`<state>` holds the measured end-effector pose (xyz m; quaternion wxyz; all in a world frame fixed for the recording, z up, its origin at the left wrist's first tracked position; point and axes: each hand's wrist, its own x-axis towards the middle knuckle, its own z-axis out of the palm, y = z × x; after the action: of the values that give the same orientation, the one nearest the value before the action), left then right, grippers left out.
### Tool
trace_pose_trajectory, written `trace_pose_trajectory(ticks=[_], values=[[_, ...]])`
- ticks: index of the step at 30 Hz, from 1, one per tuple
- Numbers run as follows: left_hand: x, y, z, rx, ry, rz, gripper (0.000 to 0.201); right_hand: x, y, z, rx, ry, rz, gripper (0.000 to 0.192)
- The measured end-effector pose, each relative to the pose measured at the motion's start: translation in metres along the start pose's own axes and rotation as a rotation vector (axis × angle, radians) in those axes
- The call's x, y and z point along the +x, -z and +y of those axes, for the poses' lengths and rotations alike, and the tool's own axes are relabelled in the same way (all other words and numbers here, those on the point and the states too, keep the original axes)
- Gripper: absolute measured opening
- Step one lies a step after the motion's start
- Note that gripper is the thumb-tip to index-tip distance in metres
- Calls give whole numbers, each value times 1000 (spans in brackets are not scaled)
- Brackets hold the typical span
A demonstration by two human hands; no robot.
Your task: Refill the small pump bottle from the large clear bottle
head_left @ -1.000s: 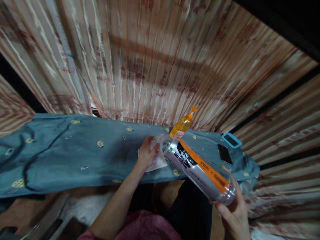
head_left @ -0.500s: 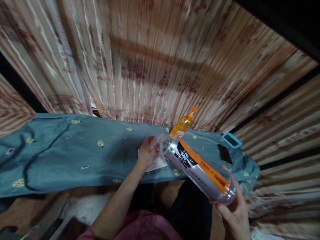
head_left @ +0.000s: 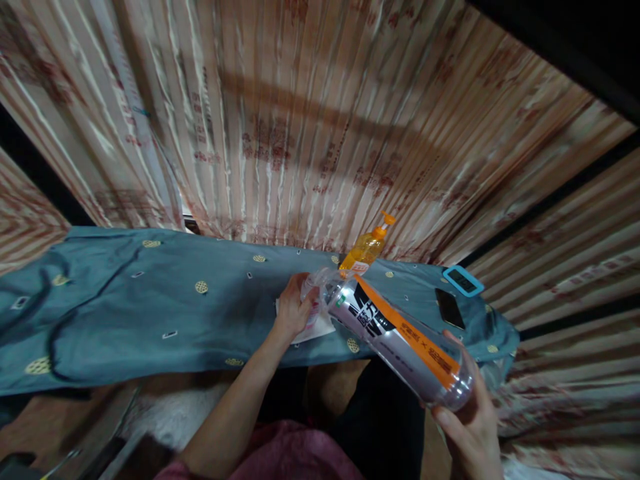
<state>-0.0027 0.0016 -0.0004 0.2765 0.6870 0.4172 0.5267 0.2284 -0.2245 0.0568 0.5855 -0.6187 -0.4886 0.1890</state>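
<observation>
Far out to the left of both hands: only the blue-grey tablecloth (head_left: 125,313) with small gold medallions, draped over the table edge, striped curtain (head_left: 310,120) hanging behind it. Left hand (head_left: 293,310) is out over the table, fingers wrapped around a small clear bottle (head_left: 314,293), which sits upright or nearly so on a white sheet of paper (head_left: 320,328); whether the bottle bottom fully touches the paper is hidden by the hand. Right hand (head_left: 473,433) is lower and nearer the body, well apart from the left, clamped around the base of a large clear bottle (head_left: 400,340) with a black/orange label. That bottle is tipped past horizontal, neck pointing up-left toward the left hand, mouth right at the small bottle's opening, touching or just above, can't tell which. Looks like a pour/transfer from big to small. Judgement on progress: alignment done, tilt done, both grips set; no visible stream and fill level in the small bottle isn't readable, so can't say if liquid is flowing or how much is in. Left to do, as far as shown: finish the fill, bring the big bottle upright, cap both; no caps visible. Just behind the bottle mouths: orange pump bottle (head_left: 367,250) standing upright near the curtain. Right of the left hand, beyond the right hand: dark phone (head_left: 449,308) lying flat, and a blue-framed device (head_left: 463,281) just past it at the table end.
</observation>
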Motion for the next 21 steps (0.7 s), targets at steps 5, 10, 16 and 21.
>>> trace_pose_trajectory(ticks=[5,10,16,21], values=[[0,0,0,-1,11,2,44,3,4,5,-36,33,-18,98],[0,0,1,-8,28,-7,41,1,-2,-5,-17,0,31,95],[0,1,1,-10,39,-20,41,1,1,-1,7,-14,0,96],[1,2,3,-15,29,-25,42,2,1,3,5,-1,21,97]])
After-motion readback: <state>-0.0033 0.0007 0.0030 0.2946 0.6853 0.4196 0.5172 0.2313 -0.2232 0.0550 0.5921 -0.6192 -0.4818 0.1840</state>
